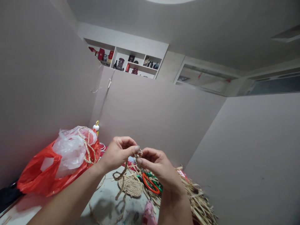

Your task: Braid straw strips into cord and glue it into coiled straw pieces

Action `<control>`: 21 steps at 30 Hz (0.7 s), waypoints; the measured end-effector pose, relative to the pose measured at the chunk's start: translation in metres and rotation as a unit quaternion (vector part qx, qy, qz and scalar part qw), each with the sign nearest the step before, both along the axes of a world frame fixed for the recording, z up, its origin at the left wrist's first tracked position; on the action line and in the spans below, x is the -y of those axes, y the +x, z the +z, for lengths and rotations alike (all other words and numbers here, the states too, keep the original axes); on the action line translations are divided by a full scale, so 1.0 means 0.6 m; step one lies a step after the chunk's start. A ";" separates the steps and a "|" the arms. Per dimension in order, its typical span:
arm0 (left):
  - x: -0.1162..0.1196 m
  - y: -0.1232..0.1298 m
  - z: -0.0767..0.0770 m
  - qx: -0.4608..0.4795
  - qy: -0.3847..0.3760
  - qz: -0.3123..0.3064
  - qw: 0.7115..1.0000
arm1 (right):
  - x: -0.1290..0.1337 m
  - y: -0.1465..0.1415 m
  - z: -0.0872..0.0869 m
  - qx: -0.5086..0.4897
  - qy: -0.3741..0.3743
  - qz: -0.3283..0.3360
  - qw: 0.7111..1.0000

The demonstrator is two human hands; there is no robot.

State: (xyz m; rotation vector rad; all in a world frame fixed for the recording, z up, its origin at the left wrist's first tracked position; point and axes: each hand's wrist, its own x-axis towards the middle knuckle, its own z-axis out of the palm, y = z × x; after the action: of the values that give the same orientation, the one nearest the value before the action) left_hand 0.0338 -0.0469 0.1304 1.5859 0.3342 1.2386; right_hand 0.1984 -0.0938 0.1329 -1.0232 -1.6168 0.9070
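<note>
Both my hands are raised over the table, close together, with a braided straw cord [122, 175] between their fingertips. My left hand [119, 153] pinches the cord between thumb and fingers. My right hand [157, 161] pinches it just to the right, at a small loop. Loose lengths of the cord hang down toward the tabletop. Beneath them lies an oval coiled straw piece [131, 186]. Orange-handled scissors [151, 183] lie behind my right wrist, with something green beside them.
A red plastic bag [43, 172] with clear plastic and braided cord stands left on the table [105, 204]. Dry straw [201, 203] is piled at the right. A pink object [149, 214] lies at the front edge. A white bottle [96, 127] stands behind. Partition walls surround the table.
</note>
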 end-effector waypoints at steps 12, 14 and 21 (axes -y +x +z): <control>-0.009 -0.010 0.002 0.025 -0.025 0.023 0.999 | -0.011 0.006 -0.010 -0.105 0.084 -0.072 0.988; -0.010 -0.011 0.003 0.014 -0.037 0.013 0.999 | -0.011 0.005 -0.009 -0.133 0.093 -0.083 0.983; -0.003 -0.015 0.009 -0.008 -0.050 -0.052 0.997 | -0.008 0.003 -0.010 -0.129 0.088 -0.064 0.986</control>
State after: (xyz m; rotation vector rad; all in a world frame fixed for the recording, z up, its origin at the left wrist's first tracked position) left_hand 0.0245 -0.0448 0.1356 1.5087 0.3163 1.1137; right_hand 0.1999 -0.0887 0.1266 -0.8390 -1.3721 0.7612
